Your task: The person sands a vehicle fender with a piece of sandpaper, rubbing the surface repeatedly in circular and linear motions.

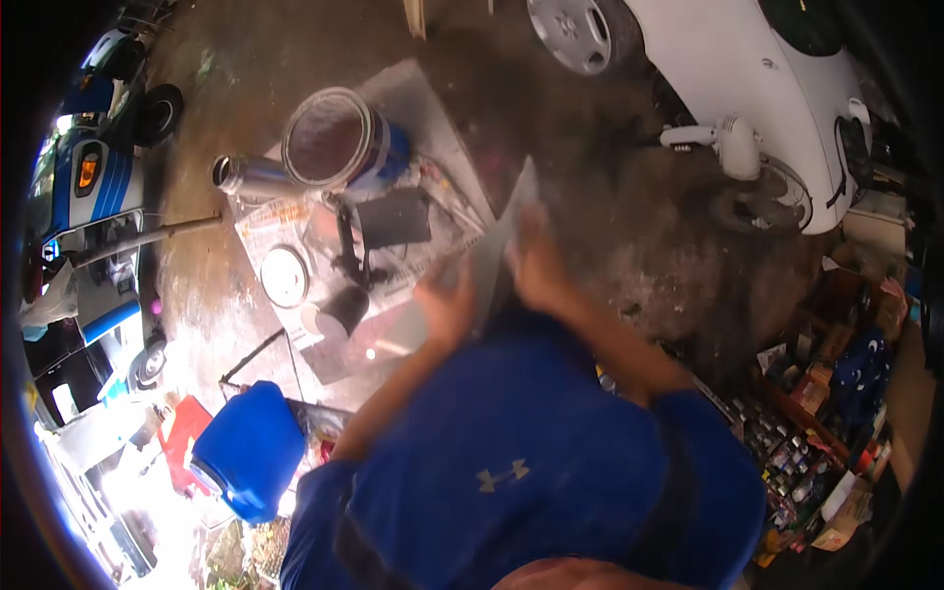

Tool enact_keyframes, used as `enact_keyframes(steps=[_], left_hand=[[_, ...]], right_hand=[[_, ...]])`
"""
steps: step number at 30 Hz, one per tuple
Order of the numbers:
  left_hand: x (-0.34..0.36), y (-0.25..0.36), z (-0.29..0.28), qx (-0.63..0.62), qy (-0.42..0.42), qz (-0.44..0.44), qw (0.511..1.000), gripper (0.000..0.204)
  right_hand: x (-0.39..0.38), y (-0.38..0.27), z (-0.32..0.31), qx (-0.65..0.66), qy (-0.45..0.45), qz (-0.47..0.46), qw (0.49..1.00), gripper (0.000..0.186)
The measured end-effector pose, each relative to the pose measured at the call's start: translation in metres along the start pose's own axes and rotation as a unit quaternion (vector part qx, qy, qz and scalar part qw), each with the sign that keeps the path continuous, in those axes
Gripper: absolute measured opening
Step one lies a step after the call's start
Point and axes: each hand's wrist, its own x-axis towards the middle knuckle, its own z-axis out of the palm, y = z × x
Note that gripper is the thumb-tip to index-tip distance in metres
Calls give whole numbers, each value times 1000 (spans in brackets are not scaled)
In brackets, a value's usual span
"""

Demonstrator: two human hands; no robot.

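Observation:
Between my hands is a thin grey sheet (500,251), tilted, with one pointed corner up and away from me; its exact material is too blurred to tell. My left hand (447,300) pinches its left edge, and the fingers of my right hand (538,261) are closed on its right side. Beyond the left hand, a paper-covered board carries a large open paint can (388,152) with a blue side, a metal canister (251,177) and a dark spray gun (349,241). A cup (339,312) lies tipped near a round white lid (285,276).
A blue jug (258,447) stands at the lower left. On the right are a white car (733,59), a fan (737,147) and shelves crowded with small bottles (777,457). A blue-and-white vehicle (98,187) stands on the left. A stick (147,239) points toward the board.

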Motion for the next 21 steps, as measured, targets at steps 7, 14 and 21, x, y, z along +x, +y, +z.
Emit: enact_keyframes(steps=[7, 14, 21], left_hand=[[-2, 14, 9, 36, 5, -25, 999, 29], [-3, 16, 6, 16, -11, -19, 1000, 30], [0, 2, -8, 42, 9, -12, 999, 28]], right_hand=[[54, 3, -11, 179, 24, 101, 978, 79], [43, -1, -10, 62, -1, 72, 995, 78], [7, -35, 0, 34, -2, -65, 997, 71]])
